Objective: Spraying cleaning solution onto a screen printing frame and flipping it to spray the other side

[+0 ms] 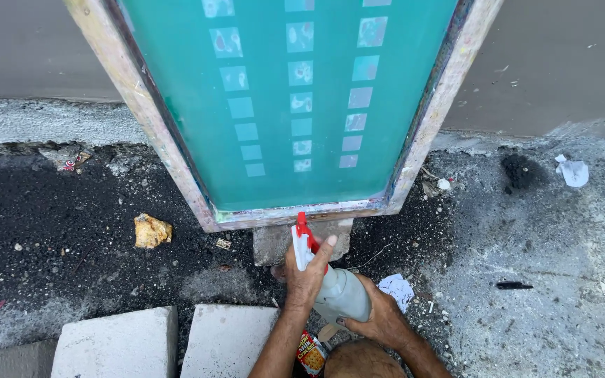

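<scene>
Spray bottle [337, 290], low in front of me: my left hand [307, 276] wraps its neck by the red-and-white trigger head [303, 241], my right hand [379, 318] cups its base, aiming at the teal printing screen [288, 105] propped on a concrete block [274, 241].

- A spray bottle [336, 287] is lying tilted, nozzle pointing up toward the screen, near the ground's lower middle. Its body is pale grey-white and translucent; its head is white with a red trigger and nozzle.
- The bottle's red tip is sitting just below the bottom edge of the screen [285, 98].
- The screen is standing upright, leaning back against the wall, its bottom edge resting on a stone block. Its mesh is showing teal with three columns of small pale squares, framed in paint-stained wood.
</scene>
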